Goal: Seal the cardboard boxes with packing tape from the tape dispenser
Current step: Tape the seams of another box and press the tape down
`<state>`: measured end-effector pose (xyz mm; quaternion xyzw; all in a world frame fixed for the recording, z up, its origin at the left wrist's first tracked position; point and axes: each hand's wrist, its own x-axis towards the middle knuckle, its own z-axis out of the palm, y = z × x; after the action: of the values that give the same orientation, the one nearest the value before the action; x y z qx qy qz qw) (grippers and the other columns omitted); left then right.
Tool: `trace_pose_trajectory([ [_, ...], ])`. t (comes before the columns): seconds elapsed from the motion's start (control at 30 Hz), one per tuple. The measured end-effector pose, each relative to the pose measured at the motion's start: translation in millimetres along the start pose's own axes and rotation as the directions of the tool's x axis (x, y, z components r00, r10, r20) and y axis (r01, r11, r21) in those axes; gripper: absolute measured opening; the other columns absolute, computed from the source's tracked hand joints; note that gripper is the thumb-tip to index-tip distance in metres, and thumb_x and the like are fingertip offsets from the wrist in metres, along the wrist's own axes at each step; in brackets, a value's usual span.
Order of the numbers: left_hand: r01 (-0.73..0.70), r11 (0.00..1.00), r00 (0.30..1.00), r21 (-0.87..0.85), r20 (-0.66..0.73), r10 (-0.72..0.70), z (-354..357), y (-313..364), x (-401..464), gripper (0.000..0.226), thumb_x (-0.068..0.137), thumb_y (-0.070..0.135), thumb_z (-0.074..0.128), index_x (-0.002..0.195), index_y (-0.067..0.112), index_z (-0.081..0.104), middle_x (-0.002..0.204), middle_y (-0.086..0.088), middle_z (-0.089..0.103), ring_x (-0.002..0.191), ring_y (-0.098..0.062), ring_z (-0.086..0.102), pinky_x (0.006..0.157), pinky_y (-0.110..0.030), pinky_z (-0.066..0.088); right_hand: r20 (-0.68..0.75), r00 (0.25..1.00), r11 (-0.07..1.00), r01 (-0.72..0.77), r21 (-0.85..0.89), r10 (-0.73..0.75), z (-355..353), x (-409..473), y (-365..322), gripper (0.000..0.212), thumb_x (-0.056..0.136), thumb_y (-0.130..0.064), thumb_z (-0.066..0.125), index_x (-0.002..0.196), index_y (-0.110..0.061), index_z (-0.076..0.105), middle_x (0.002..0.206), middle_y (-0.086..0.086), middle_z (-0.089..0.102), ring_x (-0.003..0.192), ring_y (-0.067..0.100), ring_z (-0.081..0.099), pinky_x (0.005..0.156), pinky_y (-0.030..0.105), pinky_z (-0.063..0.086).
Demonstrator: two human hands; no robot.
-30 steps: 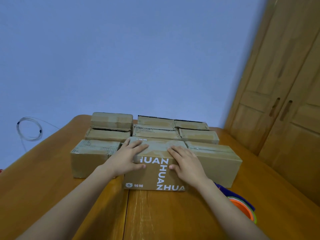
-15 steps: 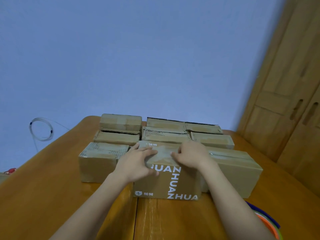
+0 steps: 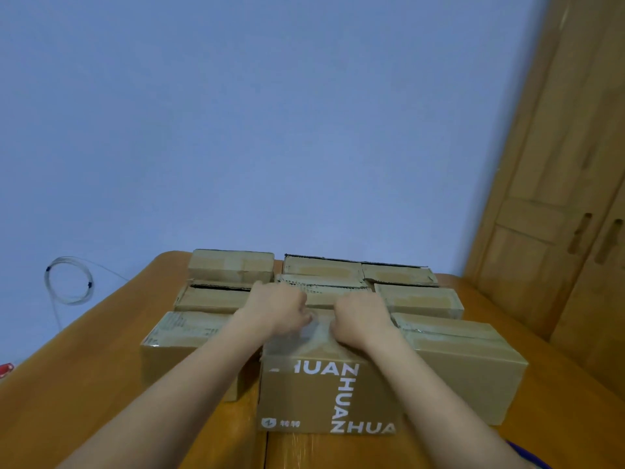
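A cardboard box printed with white letters [image 3: 324, 394] stands at the front middle of the wooden table [image 3: 84, 384]. A strip of clear tape [image 3: 314, 336] shines along its top. My left hand [image 3: 277, 309] and my right hand [image 3: 362, 316] lie side by side at the box's far top edge. The fingers of both curl down over that edge and are hidden behind it. Only a blue sliver of the tape dispenser [image 3: 527, 455] shows at the bottom right, behind my right forearm.
Plain cardboard boxes flank the printed one, one to the left [image 3: 176, 353] and one to the right [image 3: 466, 360]. Several more fill the rows behind [image 3: 233, 265]. A wooden wardrobe [image 3: 558, 231] rises on the right. A coiled cable [image 3: 67, 280] hangs on the blue wall.
Both hands slid from the near top of the printed box to its far edge and their fingers curled over it. The view shifted, so the tape dispenser is almost out of sight.
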<state>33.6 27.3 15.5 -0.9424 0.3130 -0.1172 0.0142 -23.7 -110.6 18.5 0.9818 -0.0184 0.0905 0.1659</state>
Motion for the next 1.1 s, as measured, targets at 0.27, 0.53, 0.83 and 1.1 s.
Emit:
trace_pose_trajectory([
  [0.27,0.022,0.993,0.998,-0.117,0.067,-0.014,6,-8,73,0.062,0.093,0.055,0.040,0.146,0.022,0.032,0.151,-0.002,0.034,0.137,-0.024,0.033,0.098,-0.041,0.037,0.091,0.996,0.907,-0.035,0.419,-0.004,5,68,52,0.056,0.088,-0.032,0.058,0.140,-0.018,0.043,0.141,0.003,0.044,0.125,0.023,0.046,0.097,0.037,0.043],
  [0.53,0.080,0.908,0.892,-0.411,0.437,0.119,38,-23,127,0.103,0.063,0.071,0.065,0.150,0.034,0.024,0.157,0.004,0.023,0.142,-0.024,0.026,0.114,-0.048,0.026,0.368,0.891,0.766,-0.036,0.642,-0.266,29,99,73,0.090,0.079,-0.025,0.074,0.151,-0.026,0.021,0.150,-0.002,0.034,0.135,0.020,0.037,0.109,0.035,0.034],
  [0.83,-0.143,0.980,0.938,-0.136,0.297,0.178,62,-26,132,0.086,0.080,0.053,0.064,0.148,0.033,0.014,0.152,-0.003,0.023,0.142,-0.026,0.017,0.112,-0.049,0.016,0.344,0.925,0.951,0.053,0.306,-0.163,73,115,67,0.105,0.078,-0.042,0.073,0.152,-0.031,-0.001,0.160,0.000,-0.002,0.145,0.035,0.005,0.115,0.052,0.016],
  [1.1,-0.130,0.972,0.963,-0.195,0.210,0.171,57,-27,126,0.080,0.075,0.049,0.069,0.140,0.028,0.028,0.139,-0.008,0.040,0.130,-0.027,0.034,0.107,-0.042,0.032,0.195,0.965,0.941,0.107,0.321,-0.177,63,105,64,0.079,0.082,-0.028,0.069,0.147,-0.025,0.026,0.140,0.008,0.040,0.129,0.030,0.038,0.103,0.042,0.038],
])
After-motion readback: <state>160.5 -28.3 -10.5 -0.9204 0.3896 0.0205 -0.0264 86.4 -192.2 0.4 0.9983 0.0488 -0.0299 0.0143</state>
